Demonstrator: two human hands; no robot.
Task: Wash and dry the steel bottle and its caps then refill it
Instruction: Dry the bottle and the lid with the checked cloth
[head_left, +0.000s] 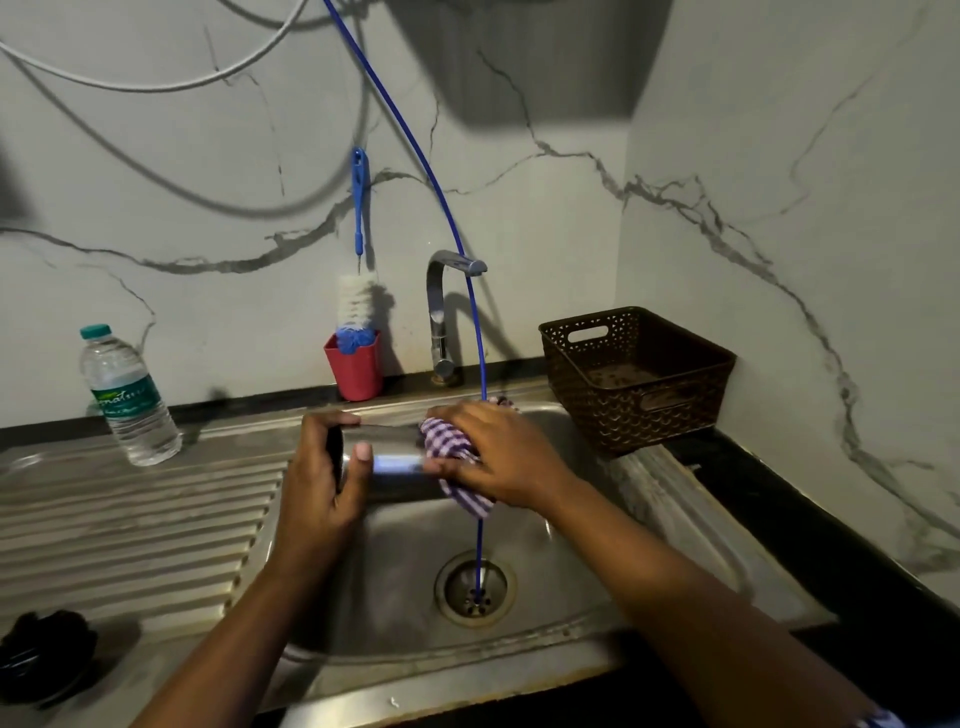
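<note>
Nearest us, at the lower left edge of the bench (831, 525), a dark rounded object (44, 654) sits blurred and we cannot tell what it is. Beyond it the ribbed steel drainboard (130, 519) runs flat toward the wall, its ridges dull and streaked, with free surface across most of it. Beside that, the steel sink (597, 587) drops into a smooth bowl with a round perforated drain (475, 590) at its bottom; a thin blue tube (480, 338) hangs down from above and ends at that drain. Over the bowl we hold the steel bottle (389, 457) lying on its side: our left hand (319, 483) has its grip wrapped closed around one end, thumb on top, while our right hand (498, 457) presses a purple-and-white checked cloth (457, 467) closed around the other end. Farther back, a clear plastic water bottle (127, 397) with a teal cap stands upright on the drainboard's far left. A red cup (356, 371) holding a blue-handled bottle brush (358, 291) sits at the sink's back rim, near a curved chrome tap (441, 312). To the right, a brown perforated plastic basket (636, 376) rests on the dark bench in the corner. Grey-veined marble walls (779, 208) close both sides behind.
</note>
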